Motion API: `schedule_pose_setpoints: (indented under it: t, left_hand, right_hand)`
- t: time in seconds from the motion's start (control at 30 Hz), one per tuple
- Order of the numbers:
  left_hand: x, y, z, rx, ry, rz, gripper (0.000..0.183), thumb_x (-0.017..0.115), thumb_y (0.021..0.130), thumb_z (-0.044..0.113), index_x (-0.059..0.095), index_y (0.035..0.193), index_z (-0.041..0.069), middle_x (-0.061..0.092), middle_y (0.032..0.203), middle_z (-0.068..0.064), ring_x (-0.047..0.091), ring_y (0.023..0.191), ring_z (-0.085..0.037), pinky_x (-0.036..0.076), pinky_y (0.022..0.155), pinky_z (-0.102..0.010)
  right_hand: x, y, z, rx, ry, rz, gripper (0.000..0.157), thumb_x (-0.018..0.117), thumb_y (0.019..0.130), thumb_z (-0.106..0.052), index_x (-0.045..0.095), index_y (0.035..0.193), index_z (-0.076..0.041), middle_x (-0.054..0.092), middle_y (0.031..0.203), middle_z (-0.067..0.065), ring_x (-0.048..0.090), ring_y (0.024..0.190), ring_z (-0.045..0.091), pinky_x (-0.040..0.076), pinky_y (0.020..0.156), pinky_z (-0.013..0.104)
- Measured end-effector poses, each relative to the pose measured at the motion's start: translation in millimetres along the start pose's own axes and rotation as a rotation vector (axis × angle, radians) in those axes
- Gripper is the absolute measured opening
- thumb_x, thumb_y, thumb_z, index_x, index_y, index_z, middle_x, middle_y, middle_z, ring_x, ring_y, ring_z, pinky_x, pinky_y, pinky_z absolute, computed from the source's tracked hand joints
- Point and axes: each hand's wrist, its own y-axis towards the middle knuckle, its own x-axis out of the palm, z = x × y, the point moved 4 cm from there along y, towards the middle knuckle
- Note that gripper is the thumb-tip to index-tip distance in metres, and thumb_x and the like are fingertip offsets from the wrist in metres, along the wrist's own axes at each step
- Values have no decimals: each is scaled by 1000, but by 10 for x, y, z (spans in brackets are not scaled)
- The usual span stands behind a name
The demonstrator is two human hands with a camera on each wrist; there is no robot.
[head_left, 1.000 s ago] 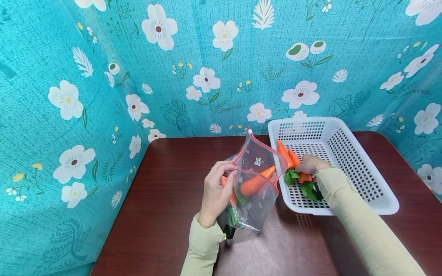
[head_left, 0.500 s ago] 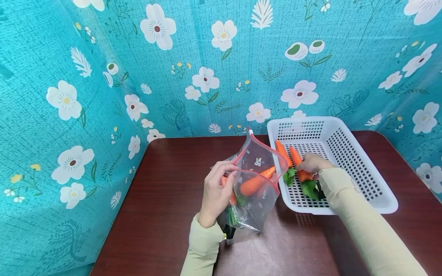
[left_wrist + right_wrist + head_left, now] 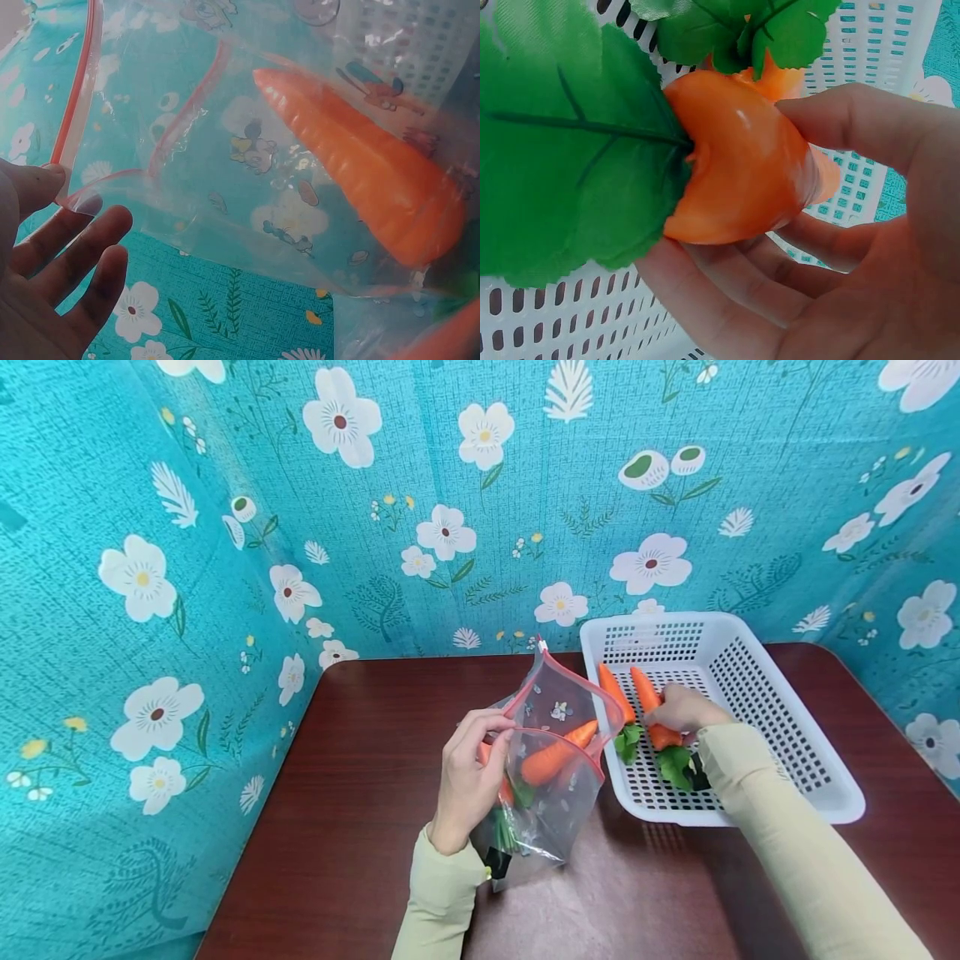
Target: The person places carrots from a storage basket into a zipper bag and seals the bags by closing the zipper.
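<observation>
My left hand (image 3: 472, 768) pinches the red-edged mouth of a clear zip bag (image 3: 551, 818), thumb and forefinger on its rim in the left wrist view. The bag gapes, and an orange carrot (image 3: 367, 172) lies inside. More orange and some green stems show behind my left fingers. Over the white basket, my right hand (image 3: 684, 708) grips a leafy carrot (image 3: 735, 161), its thumb on one side and fingers curled under the other. Left of it in the basket lies another carrot (image 3: 617, 693) with green leaves. Part of the gripped carrot is hidden by my hand.
The white perforated basket (image 3: 806, 727) stands at the right of the dark red-brown table (image 3: 360, 793), close beside the bag. A turquoise flowered cloth (image 3: 420, 602) hangs behind and to the left.
The right hand has shifted the gripped carrot slightly away from the other one, so the two now lie apart. My left hand and the bag have stayed in place.
</observation>
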Motion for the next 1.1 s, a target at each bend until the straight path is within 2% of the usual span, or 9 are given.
schedule_pose_setpoints:
  t: [0.13, 0.27, 0.4, 0.5, 0.9, 1.1]
  left_hand:
    - [-7, 3, 6, 9, 0, 4, 12, 59, 85, 10, 62, 97, 11, 60, 104, -3, 57, 90, -12, 50, 71, -26]
    - [-9, 6, 12, 13, -6, 7, 15, 61, 83, 4, 62, 97, 10, 60, 104, -3, 57, 89, -12, 50, 70, -27]
    - [-9, 3, 13, 4, -5, 4, 12, 59, 85, 9, 62, 97, 10, 60, 104, -3, 57, 88, -12, 50, 71, -25]
    - [-8, -2, 13, -2, -2, 2, 11, 58, 86, 13, 62, 97, 11, 60, 104, -3, 57, 88, -12, 49, 72, -23]
    - [-1, -5, 5, -5, 0, 5, 13, 60, 84, 8, 62, 96, 11, 60, 104, -2, 56, 85, -11, 49, 71, -23]
    - [-4, 1, 13, -1, 0, 8, 16, 61, 82, 3, 62, 96, 10, 60, 104, -3, 56, 86, -12, 49, 71, -23]
  right_hand:
    - [-21, -9, 3, 4, 12, 5, 45, 53, 85, -24, 39, 113, 8, 51, 92, 19, 55, 71, 23, 50, 56, 32]
    - [-63, -55, -15, -33, 24, 33, 46, 53, 84, -25, 38, 111, 8, 51, 89, 19, 55, 68, 23, 51, 53, 32]
    - [-97, -109, -45, -72, 28, 68, 46, 53, 84, -27, 38, 110, 8, 50, 86, 19, 53, 64, 23, 49, 52, 32]
    - [-112, -131, -61, -83, 35, 86, 49, 53, 84, -27, 36, 114, 9, 50, 88, 19, 53, 64, 22, 48, 53, 31]
    - [-192, -244, -163, -158, 30, 184, 60, 51, 85, -30, 29, 126, 8, 50, 99, 24, 53, 69, 22, 45, 54, 27]
    - [-248, -289, -193, -215, 47, 236, 58, 51, 85, -28, 30, 126, 6, 52, 99, 25, 55, 69, 23, 46, 54, 28]
